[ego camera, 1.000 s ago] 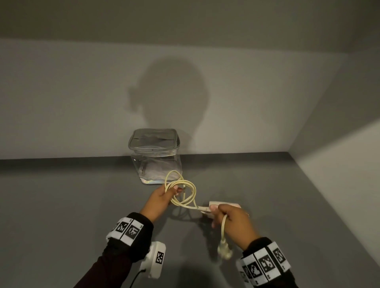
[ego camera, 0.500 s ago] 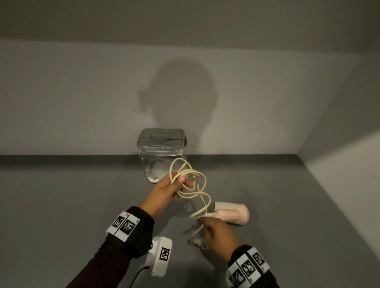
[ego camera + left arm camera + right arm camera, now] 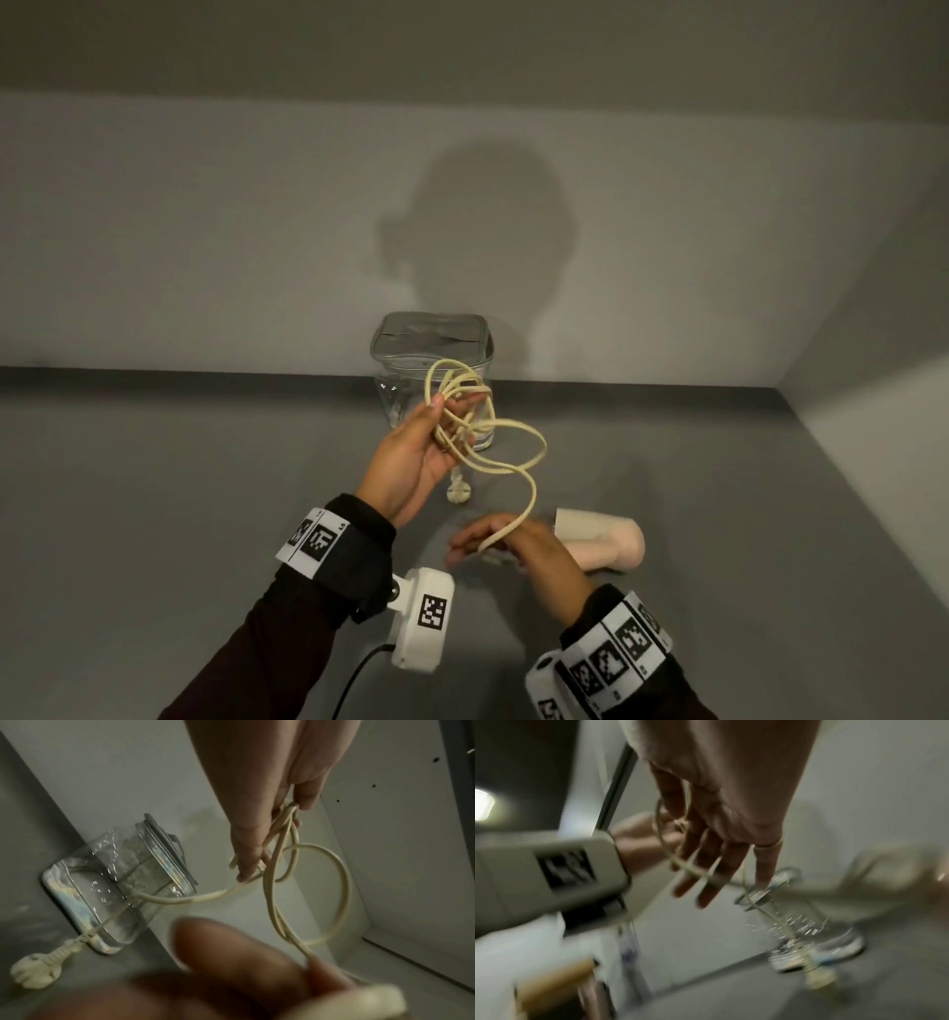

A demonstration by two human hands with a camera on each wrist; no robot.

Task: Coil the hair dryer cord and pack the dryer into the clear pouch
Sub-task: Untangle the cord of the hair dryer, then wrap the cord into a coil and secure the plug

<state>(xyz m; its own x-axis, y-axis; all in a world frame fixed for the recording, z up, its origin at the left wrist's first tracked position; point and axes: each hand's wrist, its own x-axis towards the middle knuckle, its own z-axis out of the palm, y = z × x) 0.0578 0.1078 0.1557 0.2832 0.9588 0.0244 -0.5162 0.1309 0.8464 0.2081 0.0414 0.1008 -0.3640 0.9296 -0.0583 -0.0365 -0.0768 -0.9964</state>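
My left hand (image 3: 451, 419) is raised in front of the clear pouch (image 3: 432, 343) and grips several loops of the cream cord (image 3: 518, 437). The plug (image 3: 458, 492) dangles just below that hand. From the loops the cord runs down to my right hand (image 3: 475, 545), whose fingers are straight, with the cord lying across them. The pale pink hair dryer (image 3: 603, 545) lies on the grey table right of that hand. In the left wrist view my fingers (image 3: 303, 797) pinch the loops (image 3: 342, 882). The blurred right wrist view has the cord (image 3: 693, 871) crossing my straight fingers (image 3: 731, 858).
The pouch stands against the back wall, its grey zip top (image 3: 431, 334) shut. A side wall (image 3: 873, 411) closes the table on the right. The left wrist camera (image 3: 423, 616) hangs under my left forearm.
My left hand rose with the coil toward the pouch. The plug, held low by my right hand before, now hangs under my left hand. My right hand opened.
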